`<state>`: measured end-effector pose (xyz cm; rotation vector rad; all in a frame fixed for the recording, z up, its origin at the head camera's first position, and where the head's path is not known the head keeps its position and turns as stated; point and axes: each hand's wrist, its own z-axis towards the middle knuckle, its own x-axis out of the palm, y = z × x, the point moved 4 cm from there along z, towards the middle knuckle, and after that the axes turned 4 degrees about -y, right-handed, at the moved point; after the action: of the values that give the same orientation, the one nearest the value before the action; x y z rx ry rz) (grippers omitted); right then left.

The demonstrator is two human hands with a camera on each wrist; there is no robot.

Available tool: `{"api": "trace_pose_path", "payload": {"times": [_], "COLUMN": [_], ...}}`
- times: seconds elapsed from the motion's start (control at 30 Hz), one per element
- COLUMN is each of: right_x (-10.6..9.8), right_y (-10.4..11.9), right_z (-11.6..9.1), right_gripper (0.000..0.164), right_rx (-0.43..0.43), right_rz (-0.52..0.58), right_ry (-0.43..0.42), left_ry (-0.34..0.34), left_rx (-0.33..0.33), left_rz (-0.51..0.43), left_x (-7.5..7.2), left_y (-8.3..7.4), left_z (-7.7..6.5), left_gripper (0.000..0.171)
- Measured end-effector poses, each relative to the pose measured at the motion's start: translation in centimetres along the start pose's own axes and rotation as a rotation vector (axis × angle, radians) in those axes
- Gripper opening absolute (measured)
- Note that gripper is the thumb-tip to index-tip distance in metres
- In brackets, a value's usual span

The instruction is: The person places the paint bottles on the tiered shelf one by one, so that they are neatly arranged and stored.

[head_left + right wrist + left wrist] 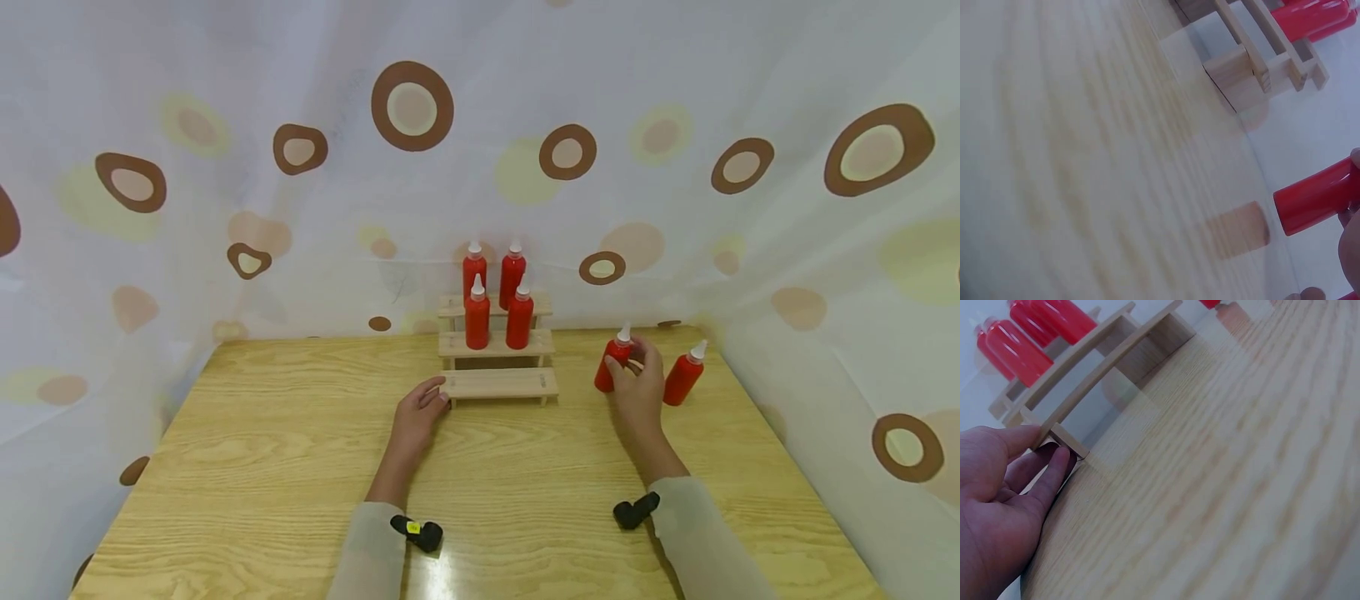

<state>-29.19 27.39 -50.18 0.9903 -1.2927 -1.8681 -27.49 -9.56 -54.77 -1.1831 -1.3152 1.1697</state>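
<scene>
A three-tier wooden step rack [498,383] stands toward the back of the table. My left hand [415,417] holds the left end of its lowest step, with fingertips against the end and leg in the left wrist view. In my right hand [639,393] is a red squeeze bottle [609,373] with a white nozzle, gripped near its upper part. The right wrist view shows this bottle [1313,199] raised off the table, its base apart from its reflection. Two red bottles [477,323] stand on the middle step and two more [512,279] on the top step.
Another red squeeze bottle [683,377] stands on the table just right of my right hand. The wooden table [300,467] runs back to a white patterned sheet [480,183], which also hangs along both sides. Each sleeve carries a small black camera [636,510].
</scene>
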Motion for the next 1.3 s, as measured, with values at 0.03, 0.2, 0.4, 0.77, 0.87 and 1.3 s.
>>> {"api": "trace_pose_path", "payload": {"times": [0.03,0.2,0.4,0.77,0.87,1.3], "right_x": [0.0,0.1,0.8,3.2,4.4,10.2], "right_y": [0.2,1.4,3.5,9.6,9.1,8.2], "right_z": [-0.1,-0.7,-1.6,-5.2,-5.3,-6.7], "right_gripper": [0.055,0.054,0.054,0.053,0.053,0.053], "right_rx": [-0.018,-0.166,-0.249,-0.284,-0.298,-0.250], "right_rz": [-0.004,-0.032,0.020,0.090,0.111,0.116], "right_ry": [0.001,-0.008,0.019,0.126,0.150,0.306], "left_ry": [-0.001,-0.001,0.000,-0.007,-0.002,-0.003], "left_rx": [-0.004,-0.017,-0.010,-0.002,-0.001,0.005], "left_rz": [-0.001,0.000,0.003,-0.007,-0.013,-0.022], "left_x": [0.0,0.0,0.0,0.0,0.0,0.0], "left_y": [0.0,0.0,0.1,0.2,-0.1,0.1], "left_z": [0.0,0.1,0.2,0.3,0.1,0.2], "left_gripper": [0.038,0.038,0.039,0.038,0.039,0.039]}}
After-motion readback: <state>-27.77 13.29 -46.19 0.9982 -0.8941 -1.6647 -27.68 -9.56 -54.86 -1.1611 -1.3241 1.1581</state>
